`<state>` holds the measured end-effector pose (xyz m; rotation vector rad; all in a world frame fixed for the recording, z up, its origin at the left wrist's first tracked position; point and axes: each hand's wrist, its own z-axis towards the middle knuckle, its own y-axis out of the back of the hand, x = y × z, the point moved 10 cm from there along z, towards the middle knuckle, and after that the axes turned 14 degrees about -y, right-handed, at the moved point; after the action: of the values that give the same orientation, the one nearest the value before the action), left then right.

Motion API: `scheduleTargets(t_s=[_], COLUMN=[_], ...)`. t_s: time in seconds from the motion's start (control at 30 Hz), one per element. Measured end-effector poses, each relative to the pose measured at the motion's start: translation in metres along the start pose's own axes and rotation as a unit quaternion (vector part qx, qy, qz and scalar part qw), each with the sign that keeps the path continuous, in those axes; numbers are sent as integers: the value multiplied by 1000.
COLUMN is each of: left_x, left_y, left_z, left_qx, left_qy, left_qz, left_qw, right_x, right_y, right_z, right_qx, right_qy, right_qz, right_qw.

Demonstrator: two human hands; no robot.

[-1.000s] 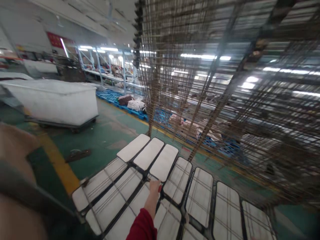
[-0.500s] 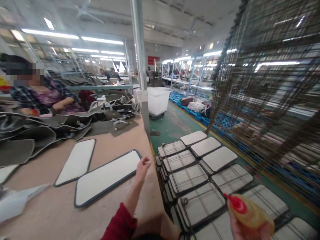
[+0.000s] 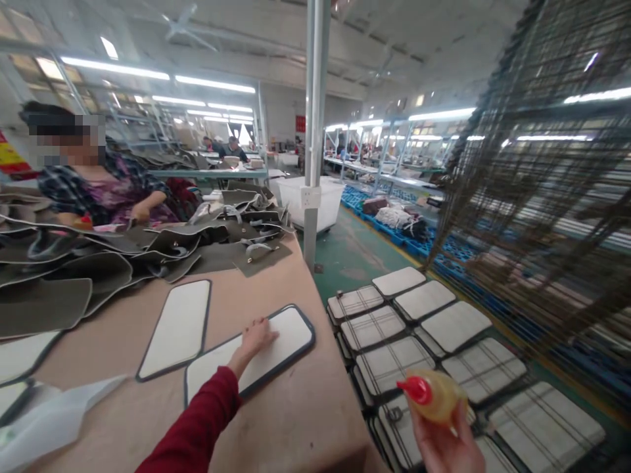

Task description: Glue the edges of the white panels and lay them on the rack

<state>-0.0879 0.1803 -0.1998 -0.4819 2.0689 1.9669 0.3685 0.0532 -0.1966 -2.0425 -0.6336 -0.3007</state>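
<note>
Under long strip lights (image 3: 116,68), a tan-covered table (image 3: 296,420) bears four white, dark-edged oblong panels (image 3: 290,335), two partly out of sight. The left hand (image 3: 259,336) lies loosely on the rightmost, gripping nothing; the right hand (image 3: 444,443) grasps one yellowish, red-tipped squeeze bottle (image 3: 442,397) beyond the table's edge.

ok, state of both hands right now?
Left hand: open, laid on the dark-edged white panel, no grip on it.
Right hand: closed, holding the red-tipped bottle.
</note>
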Motion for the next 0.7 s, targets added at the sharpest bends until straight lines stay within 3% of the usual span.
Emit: scheduleTargets(t_s=[0.17, 0.3, 0.47, 0.6, 0.7], left_x=[7, 11, 11, 3, 2], left_y=[-4, -5, -5, 0, 14], left_z=[8, 23, 35, 36, 36], left_qx=[43, 57, 50, 32, -4], left_qy=[-33, -47, -74, -119, -110], left_qz=[37, 39, 25, -61, -165], left_qw=[998, 996, 996, 991, 980], right_x=[-33, -41, -45, -40, -33], right_y=[-44, -76, -114, -125, -126], right_z=[1, 2, 8, 6, 0], right_qx=[5, -20, -10, -7, 0], right_qy=[3, 78, 111, 148, 175], right_qz=[-11, -13, 5, -11, -7], right_qw=[1000, 997, 994, 989, 985])
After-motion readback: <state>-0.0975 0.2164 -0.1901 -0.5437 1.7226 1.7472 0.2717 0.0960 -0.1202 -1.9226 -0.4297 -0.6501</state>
